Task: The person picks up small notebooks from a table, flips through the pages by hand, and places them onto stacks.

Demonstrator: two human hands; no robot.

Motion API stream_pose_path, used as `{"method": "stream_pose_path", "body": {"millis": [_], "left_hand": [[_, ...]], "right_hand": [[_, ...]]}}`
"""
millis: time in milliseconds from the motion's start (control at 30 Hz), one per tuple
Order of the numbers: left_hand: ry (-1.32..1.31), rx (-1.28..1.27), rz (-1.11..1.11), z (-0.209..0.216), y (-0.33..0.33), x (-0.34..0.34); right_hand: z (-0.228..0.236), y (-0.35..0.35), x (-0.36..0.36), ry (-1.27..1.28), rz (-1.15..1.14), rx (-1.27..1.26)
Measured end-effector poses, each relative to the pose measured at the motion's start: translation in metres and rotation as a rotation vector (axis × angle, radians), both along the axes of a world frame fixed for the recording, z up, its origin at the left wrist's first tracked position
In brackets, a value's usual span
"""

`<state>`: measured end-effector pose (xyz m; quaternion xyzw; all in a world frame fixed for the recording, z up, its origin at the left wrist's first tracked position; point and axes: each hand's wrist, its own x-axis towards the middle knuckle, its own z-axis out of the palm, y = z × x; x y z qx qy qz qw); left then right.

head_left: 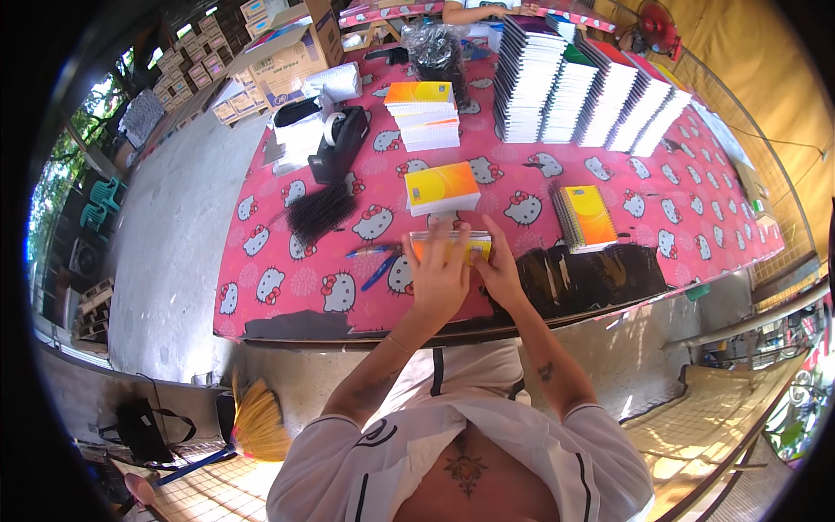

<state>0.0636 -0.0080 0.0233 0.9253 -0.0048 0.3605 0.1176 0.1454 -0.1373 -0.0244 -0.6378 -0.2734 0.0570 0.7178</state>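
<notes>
At the table's near edge, a small orange-and-yellow notebook [480, 247] with white page edges lies between my hands. My left hand [437, 277] is over its left part, fingers stretched out and slightly blurred. My right hand [500, 268] grips its right end, thumb and fingers at the edge. Just beyond is a short stack of matching unbound notebooks [442, 187], with a taller stack [422, 116] behind it. Blue-handled pliers [377, 271] lie left of my left hand. Farther left rests a bunch of black binding coils [322, 211]. Coil-bound notebooks [587, 216] sit to the right.
Tall stacks of spiral notebooks [527, 83] stand at the back right. A black tape dispenser [341, 146], a white roll [334, 83] and a cardboard box [291, 56] are at the back left. Another person's arm [478, 10] shows across the table. A broom [259, 422] stands below left.
</notes>
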Motion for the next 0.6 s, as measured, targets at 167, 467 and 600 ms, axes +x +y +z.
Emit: {"method": "stream_pose_path", "body": {"millis": [167, 467, 600], "left_hand": [[-0.015, 0.044, -0.048, -0.006, 0.000, 0.004], [-0.018, 0.056, -0.112, -0.003, 0.004, -0.010], [-0.127, -0.684, -0.018, -0.015, 0.017, -0.012]], "right_hand": [[0.000, 0.004, 0.000, -0.016, 0.000, -0.039], [0.004, 0.007, -0.008, 0.053, 0.036, 0.038], [-0.001, 0.008, -0.010, 0.064, 0.010, -0.015]]}}
